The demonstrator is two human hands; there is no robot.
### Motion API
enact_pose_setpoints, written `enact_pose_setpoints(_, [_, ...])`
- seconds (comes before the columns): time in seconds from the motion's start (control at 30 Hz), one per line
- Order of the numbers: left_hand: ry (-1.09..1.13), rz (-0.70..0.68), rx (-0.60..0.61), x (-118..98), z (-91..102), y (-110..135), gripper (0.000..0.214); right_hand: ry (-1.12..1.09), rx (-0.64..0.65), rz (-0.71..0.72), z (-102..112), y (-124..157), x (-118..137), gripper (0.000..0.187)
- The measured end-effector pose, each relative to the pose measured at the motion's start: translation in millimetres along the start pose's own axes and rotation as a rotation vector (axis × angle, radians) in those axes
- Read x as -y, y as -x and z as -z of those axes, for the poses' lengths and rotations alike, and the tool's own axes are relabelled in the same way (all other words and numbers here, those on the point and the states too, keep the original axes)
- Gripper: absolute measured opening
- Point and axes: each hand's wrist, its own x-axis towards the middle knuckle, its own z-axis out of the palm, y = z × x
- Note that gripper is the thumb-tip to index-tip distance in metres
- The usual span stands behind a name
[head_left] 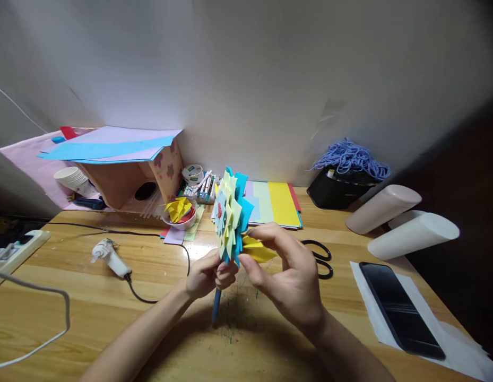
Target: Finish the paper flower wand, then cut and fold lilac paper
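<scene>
A layered paper flower (230,212) with pale yellow-green and blue pointed petals stands upright, seen edge-on. My left hand (212,275) is closed around its blue stem (216,307), just below the petals. On the flower's right side, a yellow folded paper piece (259,249) lies against the back of the blue petals. My right hand (290,270) has thumb and fingers curled around this yellow piece, with the fingertips at the blue layer. Part of the yellow paper is hidden behind the fingers.
A white glue gun (111,257) with a black cord lies left. Behind are a tub (182,220) of paper pieces, markers (206,185), a cardboard box (166,167) and coloured sheets (282,201). Scissors (323,260), a phone (401,310) and white rolls (409,236) are right.
</scene>
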Motion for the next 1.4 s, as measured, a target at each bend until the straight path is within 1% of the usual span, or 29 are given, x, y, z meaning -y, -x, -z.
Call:
enact_pose_setpoints(0.07, [-0.007,-0.019,0.126,-5,-3.7,-1,0.043,-0.025,-0.021,-0.075,0,-3,-9,0.020])
enact_pose_setpoints(0.1, [-0.014,-0.042,0.162,-8,-5.1,-2,0.043,-0.060,-0.028,-0.113,0,-5,-15,0.022])
enact_pose_setpoints(0.13, [-0.023,-0.073,0.161,-11,-6.2,-3,0.041,-0.111,-0.029,-0.150,0,-8,-23,0.024])
enact_pose_setpoints(0.23, [-0.066,-0.179,0.079,-16,-7.7,-8,0.037,-0.321,-0.006,-0.262,-2,-21,-50,0.030])
enact_pose_setpoints(0.37, [-0.127,-0.254,-0.104,-16,-5.7,-17,0.036,-0.507,0.126,-0.483,-12,-32,-82,0.043])
enact_pose_setpoints(0.47, [-0.128,-0.294,-0.186,-14,-4.0,-21,0.038,-0.591,0.224,-0.606,-26,-30,-94,0.050])
enact_pose_setpoints(0.53, [-0.120,-0.323,-0.215,-14,-4.3,-22,0.039,-0.602,0.214,-0.650,-34,-26,-98,0.048])
enact_pose_setpoints(0.6, [-0.121,-0.332,-0.230,-14,-6.1,-21,0.040,-0.575,0.132,-0.651,-39,-25,-100,0.043])
enact_pose_setpoints(0.67, [-0.123,-0.318,-0.230,-13,-8.6,-19,0.042,-0.553,0.050,-0.614,-40,-26,-101,0.036])
enact_pose_setpoints(0.77, [-0.137,-0.272,-0.216,-10,-11.8,-17,0.043,-0.568,-0.017,-0.553,-36,-28,-103,0.029])
enact_pose_setpoints(0.83, [-0.161,-0.244,-0.208,-7,-12.9,-17,0.043,-0.579,-0.034,-0.550,-32,-30,-104,0.028])
enact_pose_setpoints(0.97, [-0.211,-0.211,-0.216,-1,-13.2,-17,0.042,-0.609,-0.047,-0.608,-29,-30,-103,0.032])
enact_pose_setpoints(1.17, [-0.266,-0.215,-0.236,2,-9.0,-19,0.042,-0.645,-0.070,-0.635,-29,-29,-97,0.030])
enact_pose_setpoints(1.4, [-0.262,-0.216,-0.229,4,-7.1,-21,0.040,-0.668,-0.074,-0.659,-28,-29,-95,0.026])
